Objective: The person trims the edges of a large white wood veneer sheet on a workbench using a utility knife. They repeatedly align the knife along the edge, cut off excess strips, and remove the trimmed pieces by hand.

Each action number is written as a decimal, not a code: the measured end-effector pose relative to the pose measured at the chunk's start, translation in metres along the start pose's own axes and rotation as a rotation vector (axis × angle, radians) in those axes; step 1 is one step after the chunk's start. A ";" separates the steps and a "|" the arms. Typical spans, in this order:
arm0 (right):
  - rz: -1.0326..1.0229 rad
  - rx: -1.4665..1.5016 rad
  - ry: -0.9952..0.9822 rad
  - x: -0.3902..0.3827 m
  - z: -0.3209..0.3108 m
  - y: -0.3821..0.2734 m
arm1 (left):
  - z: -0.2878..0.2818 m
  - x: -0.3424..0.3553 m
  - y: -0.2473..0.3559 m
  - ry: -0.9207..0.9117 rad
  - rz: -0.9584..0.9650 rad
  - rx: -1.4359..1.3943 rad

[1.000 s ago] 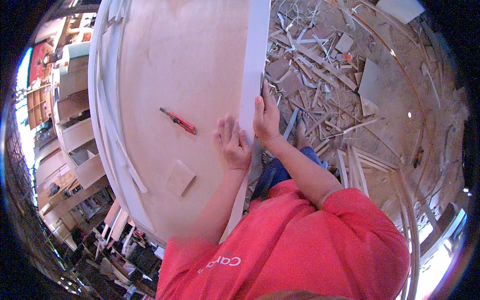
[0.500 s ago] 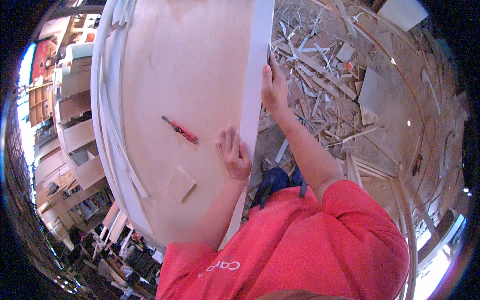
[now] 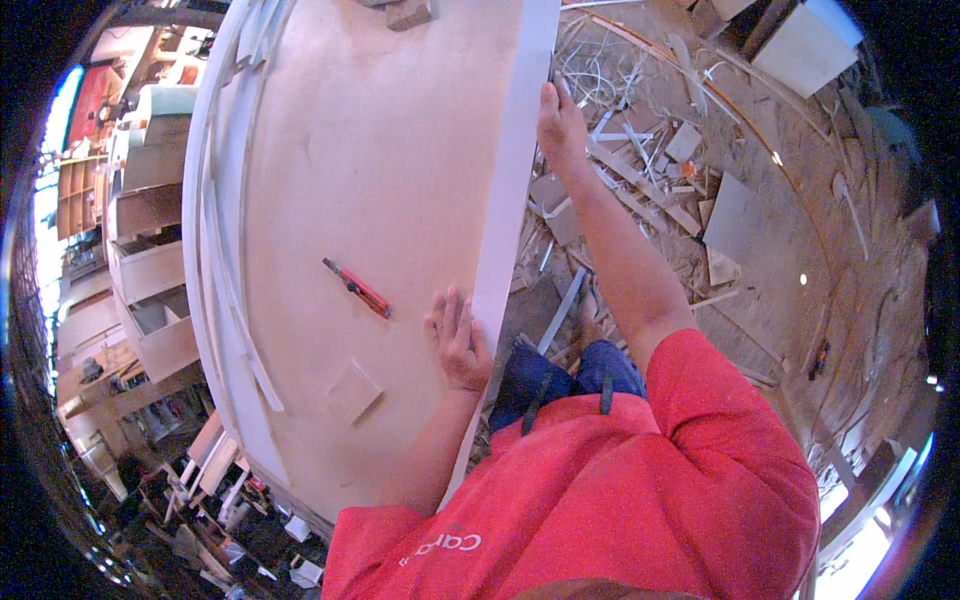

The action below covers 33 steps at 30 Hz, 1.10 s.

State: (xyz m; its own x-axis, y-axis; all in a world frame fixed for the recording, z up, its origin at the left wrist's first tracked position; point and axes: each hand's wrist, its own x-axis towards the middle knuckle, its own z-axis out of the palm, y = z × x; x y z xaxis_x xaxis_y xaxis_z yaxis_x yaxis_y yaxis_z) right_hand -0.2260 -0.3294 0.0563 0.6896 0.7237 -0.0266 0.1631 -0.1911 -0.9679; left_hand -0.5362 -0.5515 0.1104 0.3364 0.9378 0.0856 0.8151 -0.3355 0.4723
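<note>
A large pale wooden panel [image 3: 380, 150] with a white strip [image 3: 510, 160] along its right edge lies before me. My left hand [image 3: 460, 345] rests on the panel beside the strip, fingers stretched out and holding nothing. At the far right edge, my right hand [image 3: 563, 130] is closed against the panel's side. A sliver of something dark shows at its fingertips, too hidden to name. To the left of my left hand lie a red utility knife [image 3: 358, 288] and a small square piece of wood [image 3: 355, 391].
Long thin strips [image 3: 235, 290] lie along the panel's left side. A small wood block [image 3: 408, 14] sits at the far end. Offcuts and shavings [image 3: 640, 170] litter the floor at right. Drawer-like wooden boxes [image 3: 150, 265] stand at left.
My right hand has slid farther along the panel's edge. My left hand stays on the panel. The view has shifted, bringing the far wood block into sight.
</note>
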 end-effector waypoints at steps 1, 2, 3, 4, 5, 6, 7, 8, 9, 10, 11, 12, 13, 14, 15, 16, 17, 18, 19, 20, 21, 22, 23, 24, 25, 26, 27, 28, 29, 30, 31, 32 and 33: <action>0.009 -0.017 -0.014 0.009 0.000 0.001 | 0.000 0.001 0.000 0.001 -0.004 -0.004; 0.018 -0.035 -0.027 0.017 0.000 0.000 | 0.000 0.001 0.000 0.001 -0.007 -0.010; 0.044 -0.058 -0.040 0.025 0.000 -0.001 | -0.001 0.001 0.001 0.001 -0.008 -0.011; 0.069 -0.081 -0.052 0.033 -0.001 -0.002 | -0.002 0.002 0.002 0.001 -0.008 -0.012; 0.094 -0.105 -0.063 0.040 -0.001 -0.005 | -0.002 0.002 0.003 0.001 -0.008 -0.013; 0.069 -0.091 -0.035 0.046 0.001 -0.007 | -0.003 0.003 0.003 0.003 -0.007 -0.019; 0.045 -0.077 -0.006 0.051 0.003 -0.009 | -0.004 0.004 0.003 0.005 -0.006 -0.025; 0.018 -0.066 0.021 0.059 0.004 -0.009 | -0.004 0.004 0.003 0.008 -0.006 -0.034; -0.003 -0.062 0.019 0.068 0.005 -0.009 | -0.004 0.003 0.004 -0.009 -0.027 -0.017; -0.023 -0.057 0.018 0.078 0.004 -0.010 | -0.005 0.002 0.005 -0.027 -0.046 -0.001; -0.045 -0.056 0.016 0.089 0.004 -0.008 | -0.006 0.000 0.005 -0.044 -0.066 0.013; -0.008 -0.060 -0.001 0.101 0.001 -0.006 | -0.005 0.000 0.003 -0.041 -0.050 0.018; 0.031 -0.065 -0.016 0.112 -0.003 -0.005 | -0.003 0.000 0.000 -0.039 -0.032 0.023; 0.068 -0.067 -0.039 0.121 0.000 -0.004 | -0.002 -0.002 -0.003 -0.032 -0.023 0.031; 0.063 -0.039 -0.040 0.125 0.001 -0.009 | -0.002 -0.003 -0.002 -0.035 -0.037 0.031; 0.059 -0.011 -0.038 0.125 -0.001 -0.012 | -0.002 -0.004 -0.002 -0.040 -0.048 0.030; 0.050 0.013 -0.040 0.124 -0.003 -0.015 | -0.002 -0.006 -0.001 -0.041 -0.063 0.025; 0.055 0.005 -0.014 0.123 -0.005 -0.013 | -0.005 -0.005 -0.001 -0.046 -0.042 0.017; 0.044 -0.002 0.009 0.124 -0.003 -0.007 | -0.006 -0.003 -0.002 -0.035 -0.020 0.006; 0.049 -0.005 0.016 0.126 0.002 -0.003 | -0.006 -0.005 0.001 -0.032 -0.015 0.007; 0.028 0.002 0.004 0.128 0.000 0.001 | -0.007 -0.005 0.001 -0.050 -0.018 0.023; 0.007 0.009 -0.008 0.131 -0.002 0.005 | -0.006 -0.004 0.002 -0.068 -0.021 0.039; -0.003 0.020 -0.021 0.128 0.000 0.008 | -0.009 -0.007 -0.002 -0.094 -0.025 0.063; 0.019 -0.003 -0.012 0.126 0.000 0.006 | -0.009 -0.010 -0.005 -0.099 -0.025 0.058; 0.040 -0.026 -0.004 0.123 0.000 0.003 | -0.007 -0.013 -0.009 -0.103 -0.026 0.053; 0.054 -0.048 -0.001 0.122 0.002 -0.003 | -0.004 -0.011 -0.010 -0.098 -0.031 0.046; 0.063 -0.067 -0.007 0.119 0.001 -0.010 | -0.006 -0.001 -0.007 -0.105 -0.062 0.044; 0.071 -0.085 -0.015 0.116 -0.001 -0.017 | -0.010 0.008 -0.004 -0.112 -0.096 0.043; 0.078 -0.100 -0.051 0.111 0.006 -0.025 | -0.017 0.011 0.007 -0.110 -0.156 0.049; 0.050 -0.061 -0.036 0.113 0.001 -0.018 | -0.025 0.035 0.021 -0.078 -0.156 -0.002; 0.021 -0.023 -0.021 0.117 -0.003 -0.006 | -0.027 0.068 0.034 -0.047 -0.158 -0.054; -0.009 0.020 -0.006 0.123 -0.006 0.001 | -0.025 0.106 0.046 -0.015 -0.157 -0.102; 0.012 0.044 -0.016 0.128 -0.007 0.003 | -0.014 0.136 0.052 -0.006 -0.122 -0.116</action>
State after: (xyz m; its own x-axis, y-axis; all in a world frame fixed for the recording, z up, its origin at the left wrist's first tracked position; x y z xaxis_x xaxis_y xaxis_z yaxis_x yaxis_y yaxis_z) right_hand -0.1326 -0.2418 0.0513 0.6802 0.7318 -0.0421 0.1231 -0.1706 -0.9776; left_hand -0.4547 -0.4396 0.1584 0.2417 0.9702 0.0164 0.7904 -0.2066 0.5766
